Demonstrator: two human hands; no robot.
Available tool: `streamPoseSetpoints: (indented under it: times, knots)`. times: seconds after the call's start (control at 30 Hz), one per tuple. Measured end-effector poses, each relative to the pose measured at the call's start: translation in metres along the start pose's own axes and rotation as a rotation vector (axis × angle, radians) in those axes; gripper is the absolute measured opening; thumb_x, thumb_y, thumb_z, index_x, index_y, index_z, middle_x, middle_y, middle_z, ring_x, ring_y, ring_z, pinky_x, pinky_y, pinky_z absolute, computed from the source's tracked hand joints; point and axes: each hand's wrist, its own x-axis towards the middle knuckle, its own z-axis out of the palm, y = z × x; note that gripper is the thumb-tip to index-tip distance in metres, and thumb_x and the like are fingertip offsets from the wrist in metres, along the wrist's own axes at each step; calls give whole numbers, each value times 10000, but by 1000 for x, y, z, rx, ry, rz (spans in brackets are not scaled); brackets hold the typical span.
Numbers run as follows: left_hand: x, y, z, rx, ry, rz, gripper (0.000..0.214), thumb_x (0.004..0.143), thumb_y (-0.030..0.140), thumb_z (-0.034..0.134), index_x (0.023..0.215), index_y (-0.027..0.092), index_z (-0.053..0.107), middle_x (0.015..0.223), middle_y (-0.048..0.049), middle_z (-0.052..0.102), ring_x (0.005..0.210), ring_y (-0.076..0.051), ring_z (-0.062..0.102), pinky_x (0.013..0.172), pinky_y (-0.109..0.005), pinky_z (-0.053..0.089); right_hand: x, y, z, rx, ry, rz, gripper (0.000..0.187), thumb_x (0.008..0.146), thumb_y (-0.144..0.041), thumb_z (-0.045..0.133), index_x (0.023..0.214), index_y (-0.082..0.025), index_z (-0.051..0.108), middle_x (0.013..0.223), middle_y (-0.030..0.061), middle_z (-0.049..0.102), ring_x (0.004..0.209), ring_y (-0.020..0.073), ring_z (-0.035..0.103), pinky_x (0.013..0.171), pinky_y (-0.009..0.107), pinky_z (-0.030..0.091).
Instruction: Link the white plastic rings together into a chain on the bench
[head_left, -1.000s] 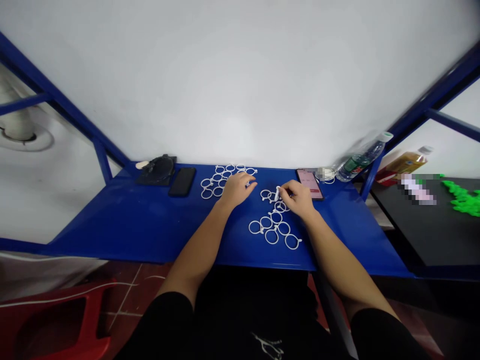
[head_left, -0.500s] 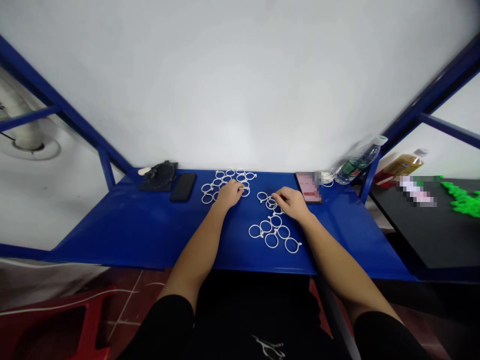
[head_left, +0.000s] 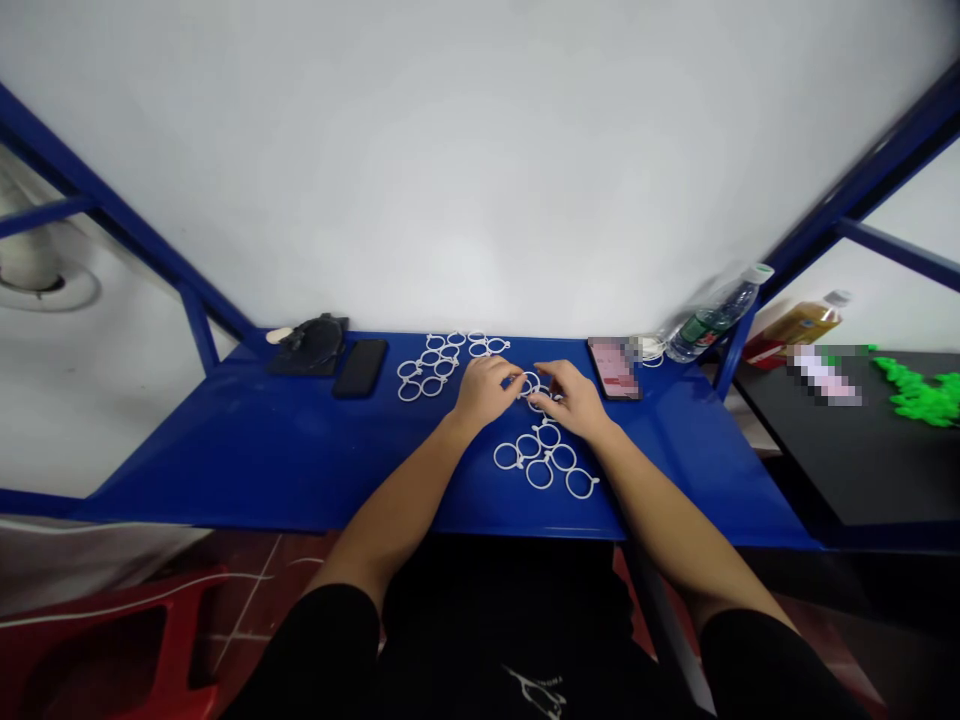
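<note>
1. Ctr of frame: a person's bare L hand (head_left: 486, 390) and R hand (head_left: 570, 397) face each other over a white ring (head_left: 531, 374), set btw the fingertips of both, on a blue tabletop (head_left: 262, 450).
2. L hand, just L of ctr: thumb & forefinger bent close tog. at the ring's L edge; can't tell if they pinch it.
3. R hand, just R of ctr: thumb & forefinger spread apart at the ring's R side, thumb lower, forefinger upper. More white rings are partly hidden under this hand.
4. Below the hands, lower ctr: a front group of rings (head_left: 548, 456), lying flat, w/ small tabs on their rims.
5. Upper L of ctr, beyond the L hand: a side group of rings (head_left: 435, 364), also flat; near it, twd the wall (head_left: 480, 180), a back group of rings (head_left: 487, 346).
6. R of the R hand: a phone (head_left: 615, 369) w/ lit screen, pt. blurred; beside it a white cable (head_left: 652, 358) & a clear bottle (head_left: 709, 325), tilted.
7. L of ctr: a black phone-like slab (head_left: 360, 368), next to a dark crumpled item (head_left: 311, 345).
8. Far R: a bottle of yellow liquid (head_left: 814, 322) & bright green pcs (head_left: 919, 390) by a black surface (head_left: 832, 470). Lower L: a red stool (head_left: 176, 640).
</note>
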Motion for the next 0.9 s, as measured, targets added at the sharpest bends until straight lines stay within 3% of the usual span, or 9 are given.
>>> streamPoseSetpoints:
  times: [0.2,0.3,0.43,0.53,0.63,0.73,0.9]
  knots:
    - [-4,15,6,-130,29,54,153,917,331,754,820,214,739,822,-18,752,805,-178,703,847,-376,526,0,-4,5,-2,-12,-45,329,962,-378,664,1259,-235,661,1118,93,753,825,201,707,746,344,599]
    - [-4,13,5,-207,-10,78,139,919,355,759,900,217,763,894,-37,773,841,-179,716,839,-367,559,-2,-1,6,-30,32,-18,370,916,-291,651,1282,-235,662,1132,84,767,798,198,725,776,359,609]
    - [-4,14,4,-272,-27,161,127,955,297,695,1014,219,777,991,-62,786,913,-188,728,873,-378,590,-5,4,7,-17,30,5,391,916,-309,653,1299,-233,656,1067,68,785,780,206,741,783,370,614]
    - [-4,16,2,-270,-10,175,147,968,238,645,1035,222,775,996,-63,788,919,-187,731,872,-384,601,-5,4,6,46,29,17,385,957,-325,634,1333,-246,613,1226,94,751,830,202,744,781,365,621]
    - [-3,16,2,-248,17,154,142,984,252,638,1014,228,775,981,-59,791,908,-184,734,865,-380,606,-3,2,4,74,103,4,241,980,-349,635,1199,-251,651,1355,125,680,913,215,726,774,381,624]
    - [-3,14,4,-236,35,149,145,1002,301,646,1005,229,772,980,-55,795,907,-177,739,859,-365,603,0,-1,2,62,147,-34,125,991,-352,639,1042,-247,684,1221,126,715,1006,248,705,770,401,620]
    - [-5,10,8,-205,54,147,147,1000,313,665,949,222,768,948,-46,799,888,-173,743,842,-352,574,1,-2,3,69,149,-94,114,1018,-293,602,1054,-257,704,1044,89,760,966,239,721,816,420,619]
